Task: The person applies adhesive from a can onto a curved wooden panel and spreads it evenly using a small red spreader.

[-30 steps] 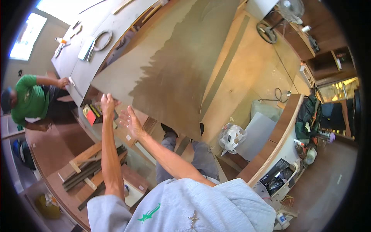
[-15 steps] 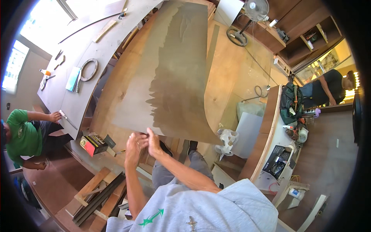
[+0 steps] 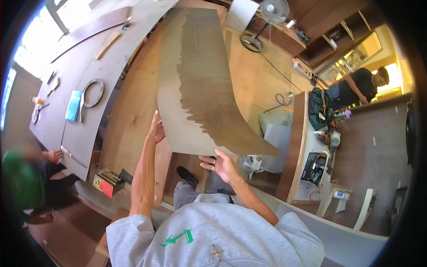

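Note:
A large, thin, bendy grey-brown sheet [image 3: 173, 102] stretches away from me, its near part curving to the right. A darker, ragged-edged patch covers much of its right side. Against the sheet's left edge, near the close corner, is my left hand [image 3: 155, 128], fingers pointing away and mostly straight. My right hand [image 3: 224, 168] is at the near edge, fingers spread, thumb tip at the edge and nothing enclosed in the palm. Beneath the sheet lies a light wooden board [image 3: 129, 111].
A grey worktop [image 3: 95, 111] at left bears a ring, a blue packet and tools. Beside it stands a person in green [image 3: 24, 178]. A box [image 3: 106, 182] sits near my left arm. At right are a cluttered counter [image 3: 300, 147], a fan [image 3: 273, 11] and another person [image 3: 358, 89].
My hands, together at the near edge before, have moved apart: the left to the sheet's left edge, the right rightward. The sheet's near end has swung right, and my view has shifted.

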Motion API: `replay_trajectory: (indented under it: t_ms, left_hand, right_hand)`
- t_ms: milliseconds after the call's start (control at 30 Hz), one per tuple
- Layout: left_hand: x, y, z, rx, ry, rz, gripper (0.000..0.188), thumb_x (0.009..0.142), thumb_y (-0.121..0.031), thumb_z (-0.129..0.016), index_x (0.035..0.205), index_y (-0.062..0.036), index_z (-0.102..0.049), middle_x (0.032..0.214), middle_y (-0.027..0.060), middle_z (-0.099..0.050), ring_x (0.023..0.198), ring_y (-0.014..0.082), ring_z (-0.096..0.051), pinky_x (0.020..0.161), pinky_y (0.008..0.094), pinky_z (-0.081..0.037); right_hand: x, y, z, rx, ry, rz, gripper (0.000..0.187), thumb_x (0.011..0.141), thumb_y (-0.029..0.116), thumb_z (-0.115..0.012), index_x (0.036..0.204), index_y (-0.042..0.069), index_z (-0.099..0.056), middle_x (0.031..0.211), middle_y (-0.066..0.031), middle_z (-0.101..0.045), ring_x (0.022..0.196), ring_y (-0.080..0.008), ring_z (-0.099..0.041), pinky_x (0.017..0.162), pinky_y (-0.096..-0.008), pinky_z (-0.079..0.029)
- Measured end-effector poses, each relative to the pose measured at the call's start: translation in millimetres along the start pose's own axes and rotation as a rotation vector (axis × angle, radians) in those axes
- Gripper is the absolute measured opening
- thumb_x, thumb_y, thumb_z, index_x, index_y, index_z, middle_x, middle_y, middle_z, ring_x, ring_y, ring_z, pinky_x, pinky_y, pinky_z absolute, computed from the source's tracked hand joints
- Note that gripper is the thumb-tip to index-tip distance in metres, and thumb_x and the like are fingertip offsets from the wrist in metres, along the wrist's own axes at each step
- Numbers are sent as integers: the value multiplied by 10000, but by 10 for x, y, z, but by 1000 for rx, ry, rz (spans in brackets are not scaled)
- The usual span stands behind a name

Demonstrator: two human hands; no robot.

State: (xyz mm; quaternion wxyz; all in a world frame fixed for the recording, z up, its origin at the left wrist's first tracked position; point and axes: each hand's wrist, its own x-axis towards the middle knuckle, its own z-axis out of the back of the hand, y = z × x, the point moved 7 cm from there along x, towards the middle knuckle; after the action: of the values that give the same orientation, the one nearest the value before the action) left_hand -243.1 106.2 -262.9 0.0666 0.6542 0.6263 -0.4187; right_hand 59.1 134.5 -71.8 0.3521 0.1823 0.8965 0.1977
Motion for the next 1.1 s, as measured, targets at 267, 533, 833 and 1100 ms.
replay_trajectory:
  t_ms: [267,533,833,1100]
  left_hand:
    - [314,333,-488,14,94,204,454,964,-179,-605,1315,99,-530,1290,254,-637,1178,377,-649,1051,506,-532]
    - [201,575,-1575,-171,-1,65,386,951,-115,-584,1265,104,-537,1294,249,-625,1212,381,-621,1099,501,-499]
    - [409,311,-3088,-76,100,75,395,954,-172,-579,1269,64,-545,1204,223,-654,1127,355,-650,1019,486,-533]
    - [245,345,-3610,-176,296,231,390,980,-259,-574,1233,38,-561,1117,181,-661,1020,299,-665,969,435,-540]
  right_hand:
    - [-243,843,294,-391,-208,155,608,1002,426,-597,1360,-65,-554,1298,-202,-655,1134,-347,-698,886,-436,-613]
    - [-427,1604,-47,-653,-329,719,788,974,436,-668,1534,-39,-382,1547,-233,-442,1359,-362,-535,1160,-459,-394]
    - [318,1871,-124,-689,-461,576,514,958,446,-726,1219,4,-695,1170,-138,-707,1119,-257,-645,960,-390,-497]
    - [415,2309,-473,-598,-671,751,503,944,421,-728,1111,-51,-676,1079,-193,-706,1033,-307,-669,892,-427,-518]
